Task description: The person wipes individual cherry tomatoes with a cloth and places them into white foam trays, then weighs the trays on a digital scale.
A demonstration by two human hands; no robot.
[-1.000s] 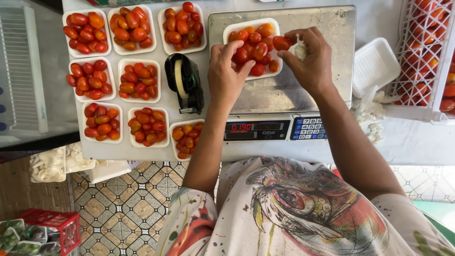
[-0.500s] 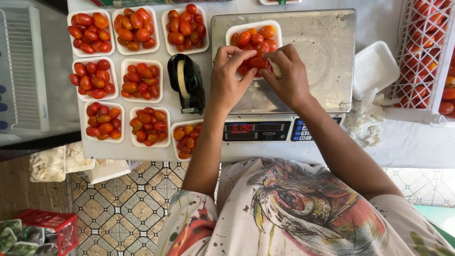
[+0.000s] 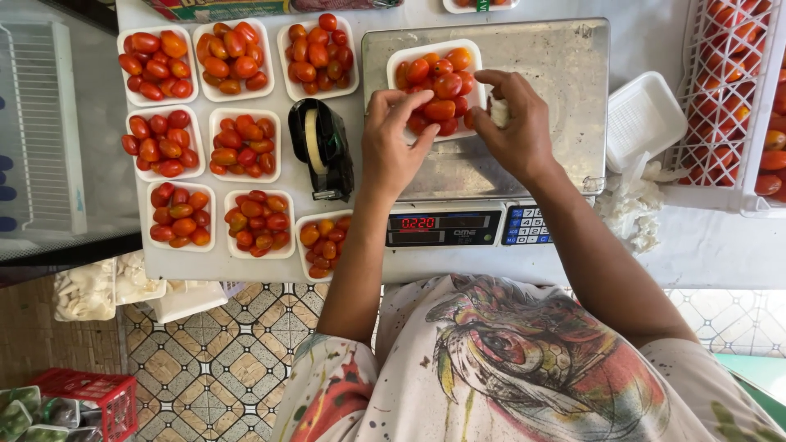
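Both our hands meet at one white tray (image 3: 399, 59) of red and orange cherry tomatoes (image 3: 439, 85) on the steel scale (image 3: 540, 65): left hand (image 3: 395, 143) pinching its near edge, right hand (image 3: 512, 123) closed on a crumpled white scrap (image 3: 499, 111) beside it.

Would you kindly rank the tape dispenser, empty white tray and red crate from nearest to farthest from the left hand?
From the left hand:
1. Tape dispenser, just beside it on the table.
2. Empty white tray, beyond the scale.
3. Red crate, on the floor.
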